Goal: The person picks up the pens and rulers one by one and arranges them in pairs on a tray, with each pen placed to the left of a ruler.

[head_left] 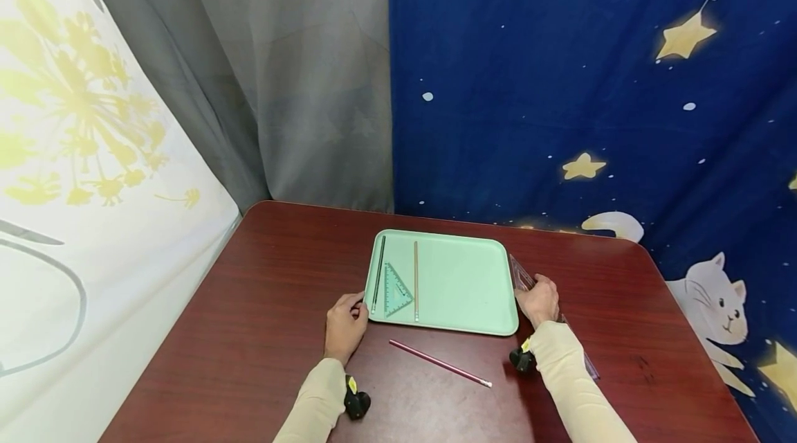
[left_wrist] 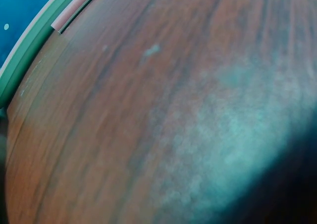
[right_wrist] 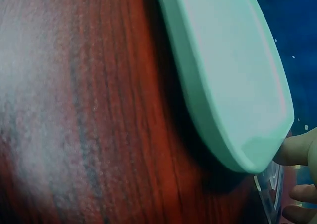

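Note:
A pale green tray lies on the table. Along its left part are a dark pencil, a clear green set square and a tan pencil. My left hand holds the tray's rim at the near left corner, fingers bent. To the right of the tray, my right hand grips a clear ruler, which runs slantwise under the hand and sleeve. In the right wrist view, the thumb is close by the tray's corner. A dark red pencil lies in front of the tray.
The dark red-brown wooden table extends all around the tray. Behind it hang a grey curtain and a blue star-patterned cloth. At the left is a white cloth with yellow flowers.

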### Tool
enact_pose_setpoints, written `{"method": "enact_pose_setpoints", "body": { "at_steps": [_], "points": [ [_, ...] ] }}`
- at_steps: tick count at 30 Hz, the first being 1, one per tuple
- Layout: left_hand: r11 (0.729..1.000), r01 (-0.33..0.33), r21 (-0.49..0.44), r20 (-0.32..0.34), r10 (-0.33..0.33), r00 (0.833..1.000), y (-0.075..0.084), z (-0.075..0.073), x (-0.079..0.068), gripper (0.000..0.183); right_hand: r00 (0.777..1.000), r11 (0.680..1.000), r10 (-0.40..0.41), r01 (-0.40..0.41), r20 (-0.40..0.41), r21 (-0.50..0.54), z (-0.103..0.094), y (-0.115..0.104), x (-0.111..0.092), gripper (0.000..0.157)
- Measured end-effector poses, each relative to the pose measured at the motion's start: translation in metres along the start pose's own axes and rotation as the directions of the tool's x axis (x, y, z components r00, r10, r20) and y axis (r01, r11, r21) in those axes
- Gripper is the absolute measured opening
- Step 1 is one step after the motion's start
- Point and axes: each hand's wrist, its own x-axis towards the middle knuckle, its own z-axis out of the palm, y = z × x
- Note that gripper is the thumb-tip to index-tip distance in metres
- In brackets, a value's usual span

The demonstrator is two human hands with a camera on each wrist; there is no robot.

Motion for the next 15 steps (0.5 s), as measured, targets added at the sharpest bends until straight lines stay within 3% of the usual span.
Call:
{"method": "enact_pose_setpoints", "body": {
  "at_steps": [15],
  "points": [
    [1.000, 0.002, 0.010, -0.004, -0.002, 1.000, 0.0010, -0.0004, -0.0004, 0.025, 0.995, 0.993, -0.085, 0.088, 0.045, -0.074, 0.0033, 0.0019, -0.0017, 0.051]
  ]
}}
